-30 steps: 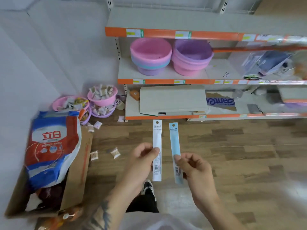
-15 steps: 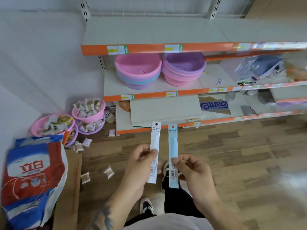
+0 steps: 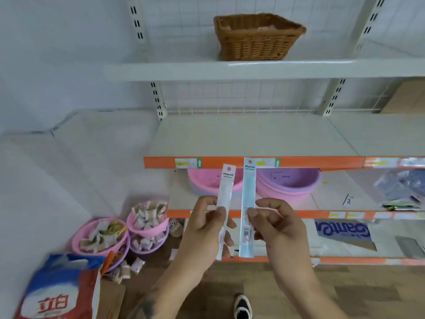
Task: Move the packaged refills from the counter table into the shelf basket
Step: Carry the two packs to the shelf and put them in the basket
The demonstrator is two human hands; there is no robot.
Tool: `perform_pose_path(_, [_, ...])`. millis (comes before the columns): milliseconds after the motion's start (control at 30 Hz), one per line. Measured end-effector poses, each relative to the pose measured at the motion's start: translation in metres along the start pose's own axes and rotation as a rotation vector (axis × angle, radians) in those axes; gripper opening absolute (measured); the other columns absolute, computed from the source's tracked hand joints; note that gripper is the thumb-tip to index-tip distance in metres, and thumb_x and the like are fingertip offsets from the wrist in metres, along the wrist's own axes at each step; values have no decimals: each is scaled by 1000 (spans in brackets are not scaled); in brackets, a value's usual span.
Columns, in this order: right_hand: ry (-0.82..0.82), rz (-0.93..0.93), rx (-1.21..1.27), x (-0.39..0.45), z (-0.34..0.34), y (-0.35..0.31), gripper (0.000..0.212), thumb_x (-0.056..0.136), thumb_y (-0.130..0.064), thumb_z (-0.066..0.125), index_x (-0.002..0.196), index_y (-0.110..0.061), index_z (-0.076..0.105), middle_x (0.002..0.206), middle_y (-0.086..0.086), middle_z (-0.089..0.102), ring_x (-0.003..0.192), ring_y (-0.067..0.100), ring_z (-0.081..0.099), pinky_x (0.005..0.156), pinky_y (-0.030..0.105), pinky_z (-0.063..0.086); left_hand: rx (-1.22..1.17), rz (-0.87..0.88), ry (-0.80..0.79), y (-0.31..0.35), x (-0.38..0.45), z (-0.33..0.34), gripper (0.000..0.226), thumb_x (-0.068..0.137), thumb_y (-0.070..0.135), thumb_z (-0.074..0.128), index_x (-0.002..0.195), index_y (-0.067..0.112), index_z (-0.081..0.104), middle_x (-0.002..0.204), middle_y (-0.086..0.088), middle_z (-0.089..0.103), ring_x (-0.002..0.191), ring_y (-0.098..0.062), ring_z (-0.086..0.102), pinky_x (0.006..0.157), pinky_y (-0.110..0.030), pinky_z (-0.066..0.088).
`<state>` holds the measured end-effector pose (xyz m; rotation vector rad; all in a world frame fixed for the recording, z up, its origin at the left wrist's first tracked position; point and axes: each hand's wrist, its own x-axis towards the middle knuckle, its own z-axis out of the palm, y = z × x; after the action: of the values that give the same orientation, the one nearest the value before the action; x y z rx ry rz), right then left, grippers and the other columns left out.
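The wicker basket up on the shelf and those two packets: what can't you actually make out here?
- Inside of the wicker basket, head view: its front wall hides the contents; only a blurred pinkish patch shows.
- Print on the white refill packet and blue refill packet: too small and blurred to read.
- Lower white packet: covered by the left hand.
- The right hand hides the blue packet's right edge.
- Bowls: tops cut off by the orange shelf edge.

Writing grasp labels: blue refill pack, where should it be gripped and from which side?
Grip the blue refill pack on its flat faces, low on the strip, coming from its right edge. It is a thin upright strip, and the right hand pinches it there, thumb in front.
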<state>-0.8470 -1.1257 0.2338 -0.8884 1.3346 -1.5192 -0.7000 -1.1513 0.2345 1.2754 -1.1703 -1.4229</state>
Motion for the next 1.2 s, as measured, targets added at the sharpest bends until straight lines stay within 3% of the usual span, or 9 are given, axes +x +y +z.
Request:
perform_pose_path(133, [-45,-199,67,72,10,-62,16,92,3,68,99,-10,63,80,19,74,70,36,65,73,45,55,-59,163,36,67,58,31,12,104,16,57,115,20,60,87,-17,71,67,-28,64,54,-37,53])
perform_pose_path(233, [-60,-340,92,115,15,-102,13,92,5,67,92,-8,66,77,15,73,68,25,65,66,39,55,-151,257,13,111,90,60,13,99,11,61,112,13,63,81,-11,75,68,-23,63,51,-28,50])
perform_pose_path(367, [-66,-530,111,155,18,-145,12,94,-4,71,89,-15,70,81,12,73,71,25,68,66,41,58,-264,347,-17,156,121,90,8,95,22,69,101,25,73,78,-7,72,67,-23,64,54,-33,50])
perform_pose_path(433, [-81,-594,132,170,21,-163,9,95,-6,70,91,-13,71,83,8,74,72,21,69,64,32,58,-310,407,-25,174,132,98,8,96,27,68,101,26,74,77,-6,71,66,-23,63,54,-33,49])
perform_pose_path(600, [-65,-730,71,204,39,-193,13,101,-7,62,94,-16,69,84,-3,72,73,12,66,65,22,53,-345,569,-33,214,156,109,26,94,32,68,115,16,69,106,-23,72,93,-48,69,71,-51,58])
perform_pose_path(800, [-81,-808,28,233,52,-222,12,102,-10,60,99,-16,70,90,-4,75,82,11,72,72,25,57,-310,681,-84,256,191,91,23,97,16,67,116,5,63,95,-8,78,85,-18,75,67,-33,58])
perform_pose_path(900, [-71,-852,-39,246,55,-241,12,101,-11,63,106,-21,67,85,-10,75,78,8,70,71,23,55,-230,714,-93,275,206,82,23,96,19,70,116,11,62,100,-5,79,89,-19,77,69,-29,58])
perform_pose_path(1033, [-118,-822,-180,269,58,-267,32,97,2,61,115,-24,61,77,4,74,60,14,63,56,25,50,-135,697,-89,293,226,76,24,95,22,71,117,18,62,99,-3,79,84,-18,77,66,-32,60])
perform_pose_path(1200, [-31,-676,-439,315,60,-288,25,95,-4,62,106,-26,68,77,15,70,61,25,62,54,34,49,-65,589,-95,301,243,64,17,103,27,61,116,17,62,88,-5,73,57,-18,58,46,-32,50])
